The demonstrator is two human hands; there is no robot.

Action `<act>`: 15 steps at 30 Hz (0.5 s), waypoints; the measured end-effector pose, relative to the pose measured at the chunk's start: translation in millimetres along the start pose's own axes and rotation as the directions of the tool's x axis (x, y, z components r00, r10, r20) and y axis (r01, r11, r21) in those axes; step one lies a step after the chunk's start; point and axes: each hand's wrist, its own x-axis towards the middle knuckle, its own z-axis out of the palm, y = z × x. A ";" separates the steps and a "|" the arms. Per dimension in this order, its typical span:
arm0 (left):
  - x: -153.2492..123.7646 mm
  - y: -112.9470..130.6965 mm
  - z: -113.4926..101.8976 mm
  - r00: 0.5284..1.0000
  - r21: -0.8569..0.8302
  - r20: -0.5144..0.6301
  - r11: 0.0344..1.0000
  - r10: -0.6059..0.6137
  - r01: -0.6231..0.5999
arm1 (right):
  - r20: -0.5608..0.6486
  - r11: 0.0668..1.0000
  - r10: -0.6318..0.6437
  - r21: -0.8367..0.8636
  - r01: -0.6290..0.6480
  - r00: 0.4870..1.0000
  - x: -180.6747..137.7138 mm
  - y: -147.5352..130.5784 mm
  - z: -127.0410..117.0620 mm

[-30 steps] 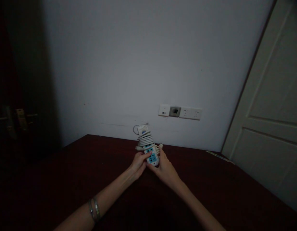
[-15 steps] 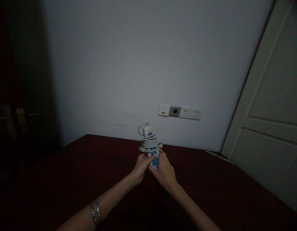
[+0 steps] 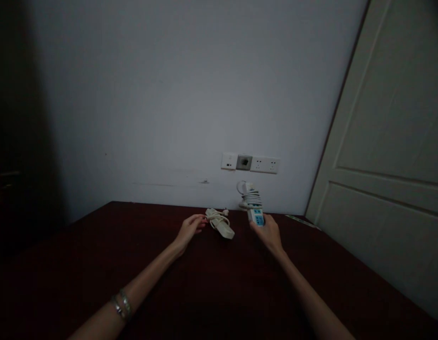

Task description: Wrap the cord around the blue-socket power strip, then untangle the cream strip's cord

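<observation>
My right hand [image 3: 270, 232] grips the lower end of a white power strip [image 3: 254, 213] with blue socket faces. Its white cord is wound in several turns around the upper part, and a loop sticks out at the top left. To the left, a second off-white, long block [image 3: 226, 230], perhaps another power strip, lies on the dark red table with its own cord [image 3: 216, 217] wrapped about it. My left hand [image 3: 191, 229] is beside that cord's left side, fingers loosely stretched and apart. Whether the fingertips touch the cord I cannot tell.
The dark red table [image 3: 162, 283] reaches back to a pale wall [image 3: 169, 118]. Wall sockets [image 3: 264, 164] and a grey outlet plate [image 3: 244, 162] sit above its back edge. A white panelled door [image 3: 374, 156] stands at the right. A thin flat strip [image 3: 304, 222] lies near the back right edge.
My left hand has let go of the blue-and-white power strip and moved left. My right hand has carried that strip to the right, uncovering the off-white block. The view has turned slightly right.
</observation>
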 end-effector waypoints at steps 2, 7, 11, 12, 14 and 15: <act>8.2 -1.8 -9.2 0.996 -0.012 -0.082 1.000 0.021 -0.022 | -0.003 0.994 0.078 -0.075 -0.078 0.997 4.0 33.9 -7.9; 20.8 -8.2 -24.3 0.968 -0.025 -0.250 1.000 -0.007 0.001 | 0.039 0.947 0.255 -0.214 -0.241 0.966 -0.8 97.8 -23.5; 20.8 -13.7 -31.0 0.963 0.003 -0.268 1.000 -0.022 0.024 | 0.095 0.903 0.371 -0.268 -0.335 0.924 -5.0 121.8 -29.1; 20.3 -15.0 -32.3 0.963 0.009 -0.267 1.000 -0.024 0.028 | 0.109 0.894 0.396 -0.274 -0.355 0.912 -5.4 125.0 -29.4; 19.5 -17.1 -34.2 0.962 0.017 -0.270 0.999 -0.032 0.038 | 0.138 0.881 0.432 -0.277 -0.384 0.891 -5.9 129.2 -29.0; 19.4 -18.0 -34.8 0.961 0.019 -0.273 0.999 -0.038 0.045 | 0.153 0.877 0.443 -0.277 -0.392 0.883 -6.1 130.4 -28.5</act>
